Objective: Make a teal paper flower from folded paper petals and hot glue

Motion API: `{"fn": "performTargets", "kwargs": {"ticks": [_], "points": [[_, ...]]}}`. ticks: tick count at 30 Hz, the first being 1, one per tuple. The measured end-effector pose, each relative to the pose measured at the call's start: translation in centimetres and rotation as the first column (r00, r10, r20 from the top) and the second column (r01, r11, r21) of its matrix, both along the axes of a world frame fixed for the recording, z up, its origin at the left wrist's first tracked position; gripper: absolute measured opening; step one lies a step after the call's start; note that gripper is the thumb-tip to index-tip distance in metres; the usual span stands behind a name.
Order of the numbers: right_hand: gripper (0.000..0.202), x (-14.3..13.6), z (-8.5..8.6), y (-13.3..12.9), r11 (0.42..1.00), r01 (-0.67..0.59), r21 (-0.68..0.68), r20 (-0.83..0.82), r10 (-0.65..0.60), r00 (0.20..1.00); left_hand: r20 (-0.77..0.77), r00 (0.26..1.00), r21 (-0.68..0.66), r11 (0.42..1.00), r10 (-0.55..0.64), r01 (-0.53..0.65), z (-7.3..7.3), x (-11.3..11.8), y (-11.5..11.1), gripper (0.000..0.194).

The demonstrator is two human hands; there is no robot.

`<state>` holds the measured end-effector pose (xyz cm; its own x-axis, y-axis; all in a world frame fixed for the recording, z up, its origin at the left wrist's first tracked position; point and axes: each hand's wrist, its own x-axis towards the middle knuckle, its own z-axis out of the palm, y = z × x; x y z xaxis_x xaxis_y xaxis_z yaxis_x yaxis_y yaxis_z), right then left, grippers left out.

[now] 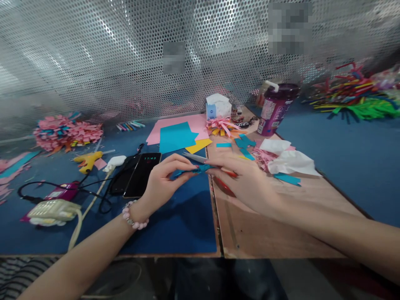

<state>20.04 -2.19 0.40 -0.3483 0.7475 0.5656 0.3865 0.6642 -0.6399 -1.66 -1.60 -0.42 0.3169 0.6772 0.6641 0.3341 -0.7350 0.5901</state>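
Observation:
A small piece of blue paper (pixel 201 168), bunched or folded, is stretched between my two hands above the table's middle seam. Its left end is pinched by the thumb and fingertips of my left hand (pixel 170 173), which wears a beaded bracelet (pixel 135 216) at the wrist. The fingertips of my right hand (pixel 243 177) close on the paper's other end. That same hand keeps a pair of scissors (pixel 194 157) in its grip, blades pointing left and orange-red handles showing beneath the palm. The fingers partly hide the paper's shape.
Blue sheets (pixel 176 137) on pink paper (pixel 202 125) lie ahead. A phone (pixel 142 175), yellow glue gun (pixel 86 161) and corded power strip (pixel 54 211) are left. Tissues (pixel 292 162) and a purple cup (pixel 276 110) stand right, before a perforated metal panel (pixel 134 54).

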Motion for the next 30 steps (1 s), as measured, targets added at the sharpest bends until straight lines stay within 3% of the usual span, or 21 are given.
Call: {"fn": "performTargets", "kwargs": {"ticks": [7,18,30], "points": [[0.006,-0.07,0.30,-0.21,0.999,0.033,0.041,0.024,-0.034,0.999,0.010,1.000,-0.026,1.000,-0.012,0.012,-0.04,0.02,-0.04,0.013],[0.008,-0.10,0.18,-0.20,0.999,0.044,0.005,-0.003,-0.044,0.999,-0.003,1.000,-0.029,1.000,-0.003,0.003,-0.18,0.26,-0.10,0.012],[0.011,-0.40,0.47,-0.45,0.987,0.043,-0.153,-0.053,-0.051,0.997,0.085,0.996,-0.146,0.989,0.018,-0.006,-0.24,0.91,-0.62,0.009]]}}
